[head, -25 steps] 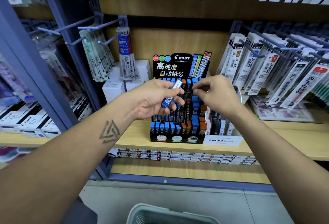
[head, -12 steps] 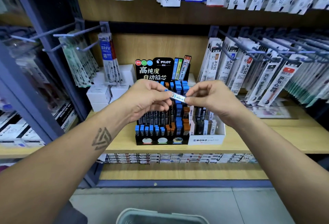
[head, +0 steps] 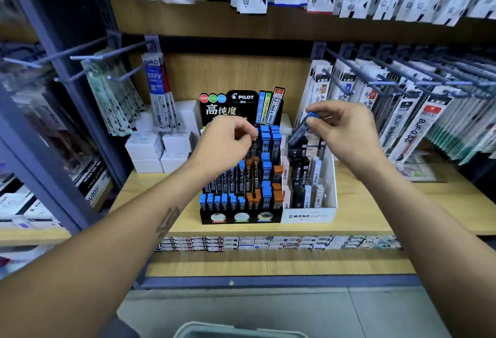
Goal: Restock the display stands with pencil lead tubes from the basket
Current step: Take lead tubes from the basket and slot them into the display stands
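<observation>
Pencil lead tubes fill a store shelf as a person restocks. At far left, refill packs (head: pixel 112 101) hang from metal hooks above stacked white boxes (head: pixel 158 149). The left hand (head: pixel 225 147) hovers over the black Pilot stand (head: pixel 241 190), fingers curled inward; whether they hold anything cannot be told. Blue- and orange-capped tubes stand in the stand's tiered rows. Just beside it sits the white Mono stand (head: pixel 311 214), and above its back rows the right hand (head: pixel 346 131) pinches a dark, blue-capped lead tube (head: pixel 303 128), tilted, between thumb and fingertips. More refill packs (head: pixel 413 123) hang at right. The basket rim (head: pixel 230 331) shows at bottom.
</observation>
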Available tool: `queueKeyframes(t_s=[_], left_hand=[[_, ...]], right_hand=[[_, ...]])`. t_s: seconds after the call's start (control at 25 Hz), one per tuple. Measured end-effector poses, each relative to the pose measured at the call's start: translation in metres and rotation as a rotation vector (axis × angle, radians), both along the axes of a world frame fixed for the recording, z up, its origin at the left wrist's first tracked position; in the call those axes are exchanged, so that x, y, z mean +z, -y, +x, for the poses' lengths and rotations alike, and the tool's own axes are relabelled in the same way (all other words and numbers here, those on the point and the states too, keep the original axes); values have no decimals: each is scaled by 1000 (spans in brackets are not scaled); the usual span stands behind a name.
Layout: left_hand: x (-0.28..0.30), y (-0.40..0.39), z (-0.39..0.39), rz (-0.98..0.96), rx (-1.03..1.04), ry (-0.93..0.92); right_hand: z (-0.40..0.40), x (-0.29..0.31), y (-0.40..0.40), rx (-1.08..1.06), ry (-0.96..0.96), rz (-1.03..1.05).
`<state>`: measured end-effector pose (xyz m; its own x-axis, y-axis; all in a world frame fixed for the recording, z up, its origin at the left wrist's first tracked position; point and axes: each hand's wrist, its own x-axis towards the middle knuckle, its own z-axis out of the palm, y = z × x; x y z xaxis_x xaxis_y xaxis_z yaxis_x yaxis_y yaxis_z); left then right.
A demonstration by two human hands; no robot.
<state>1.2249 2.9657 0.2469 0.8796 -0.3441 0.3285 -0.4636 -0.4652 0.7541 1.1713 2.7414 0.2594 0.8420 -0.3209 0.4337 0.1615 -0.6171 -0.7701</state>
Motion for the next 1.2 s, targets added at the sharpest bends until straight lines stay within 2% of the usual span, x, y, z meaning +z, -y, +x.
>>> queueKeyframes(t_s=[0.08, 0.16, 0.28, 0.48, 0.64, 1.04, 1.2], left_hand=[[-5, -3, -1, 263, -63, 170], [-14, -1, 2, 445, -156, 276], [-21, 3, 2, 621, -241, 326], [-25, 9, 1, 914, -312, 298], [-25, 12, 3, 912, -300, 301], [-27, 13, 5, 843, -288, 262], [-28, 13, 8, 818, -286, 244]], right_hand=[[4, -6, -5, 1, -4, -78], [8, -11, -13, 28, -13, -165], [16, -16, -19, 30, -28, -262], [22, -23, -24, 68, -63, -351], [23, -23, -21, 63, -87, -316], [23, -39, -29, 210, -282, -594], [19, -33, -25, 151, -269, -546]])
